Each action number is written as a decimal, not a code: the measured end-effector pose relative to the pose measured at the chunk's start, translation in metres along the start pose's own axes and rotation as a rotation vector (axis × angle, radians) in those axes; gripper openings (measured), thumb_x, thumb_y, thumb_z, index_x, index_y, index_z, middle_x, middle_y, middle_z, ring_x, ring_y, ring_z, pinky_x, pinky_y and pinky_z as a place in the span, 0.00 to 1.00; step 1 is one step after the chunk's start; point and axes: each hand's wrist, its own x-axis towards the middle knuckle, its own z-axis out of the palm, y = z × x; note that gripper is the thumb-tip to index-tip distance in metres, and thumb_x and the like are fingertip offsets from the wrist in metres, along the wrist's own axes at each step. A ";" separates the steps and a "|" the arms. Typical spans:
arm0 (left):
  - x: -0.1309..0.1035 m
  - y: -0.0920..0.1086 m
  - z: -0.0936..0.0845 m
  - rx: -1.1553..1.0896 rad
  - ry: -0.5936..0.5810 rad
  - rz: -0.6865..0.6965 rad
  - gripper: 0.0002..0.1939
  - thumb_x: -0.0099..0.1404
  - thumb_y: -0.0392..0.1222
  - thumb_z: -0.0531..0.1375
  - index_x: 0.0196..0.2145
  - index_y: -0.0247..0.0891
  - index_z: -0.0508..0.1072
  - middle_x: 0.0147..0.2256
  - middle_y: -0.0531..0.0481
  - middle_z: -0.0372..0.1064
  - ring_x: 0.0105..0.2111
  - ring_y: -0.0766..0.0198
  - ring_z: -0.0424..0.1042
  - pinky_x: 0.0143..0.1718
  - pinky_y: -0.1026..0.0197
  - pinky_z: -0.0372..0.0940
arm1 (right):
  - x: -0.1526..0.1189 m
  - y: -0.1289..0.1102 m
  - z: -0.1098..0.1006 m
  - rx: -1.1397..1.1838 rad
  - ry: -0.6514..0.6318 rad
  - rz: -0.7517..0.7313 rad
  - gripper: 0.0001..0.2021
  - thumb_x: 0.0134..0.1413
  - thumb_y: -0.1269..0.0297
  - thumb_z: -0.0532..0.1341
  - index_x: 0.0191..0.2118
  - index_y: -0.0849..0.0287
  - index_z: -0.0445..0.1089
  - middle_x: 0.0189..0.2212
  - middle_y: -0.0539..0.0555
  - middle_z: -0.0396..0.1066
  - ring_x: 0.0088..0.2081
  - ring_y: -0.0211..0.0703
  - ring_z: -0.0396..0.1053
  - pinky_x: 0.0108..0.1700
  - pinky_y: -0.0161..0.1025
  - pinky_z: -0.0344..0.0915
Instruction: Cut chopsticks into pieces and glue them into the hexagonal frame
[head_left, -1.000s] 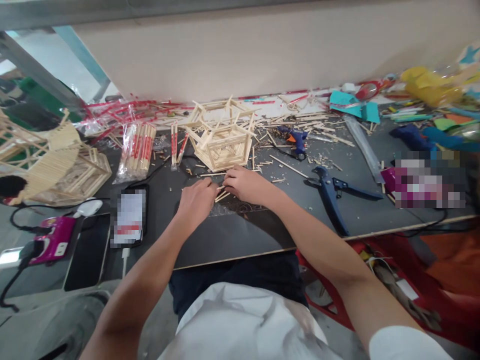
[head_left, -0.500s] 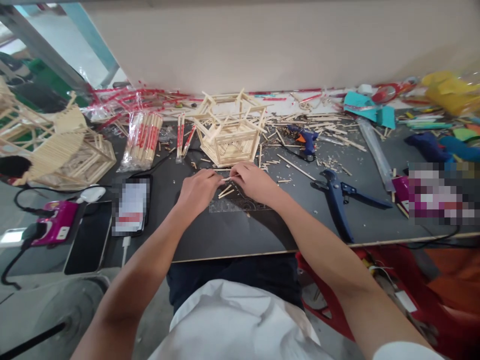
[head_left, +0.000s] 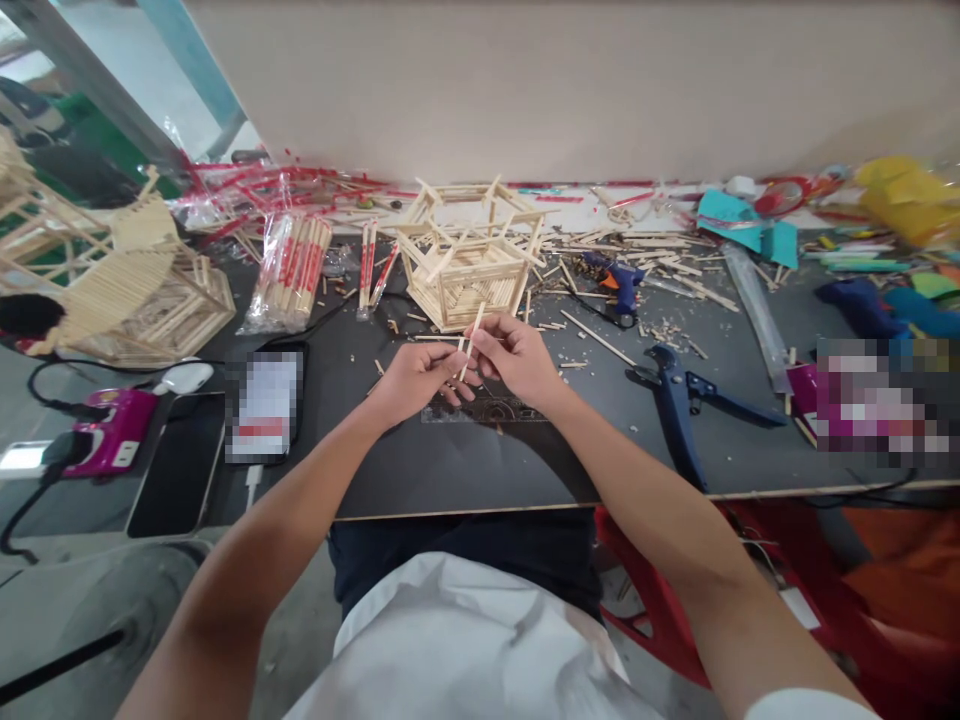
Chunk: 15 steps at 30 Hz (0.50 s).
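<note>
Just in front of the hexagonal stick frame (head_left: 480, 300), my two hands meet above the dark table. A thin pale wooden stick (head_left: 477, 322) stands tilted between the thumb and fingers of my right hand (head_left: 521, 362). My left hand (head_left: 416, 382) pinches a short wooden stick close beside it, partly covered by the fingers. Beneath my hands lies a clear ruler-like template (head_left: 499, 410), partly hidden. The frame is built of many pale sticks and is open at the top.
A blue cutter (head_left: 679, 415) and a blue glue gun (head_left: 621, 285) lie to the right among loose sticks. At left are bagged chopsticks (head_left: 289, 270), two phones (head_left: 176, 465), a pink power strip (head_left: 124, 430) and a larger stick model (head_left: 150, 290). Cables cross the left side.
Both hands have lifted off the table and turned, fingers now raised. The stick in my right hand has come upright into view. The short sticks below are now mostly covered.
</note>
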 end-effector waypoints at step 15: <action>-0.001 -0.004 0.000 -0.152 -0.062 -0.104 0.26 0.62 0.58 0.66 0.42 0.28 0.76 0.37 0.37 0.79 0.31 0.61 0.79 0.32 0.61 0.75 | 0.001 0.004 0.007 0.021 0.068 0.009 0.19 0.53 0.45 0.66 0.34 0.58 0.68 0.19 0.43 0.63 0.20 0.31 0.57 0.22 0.34 0.55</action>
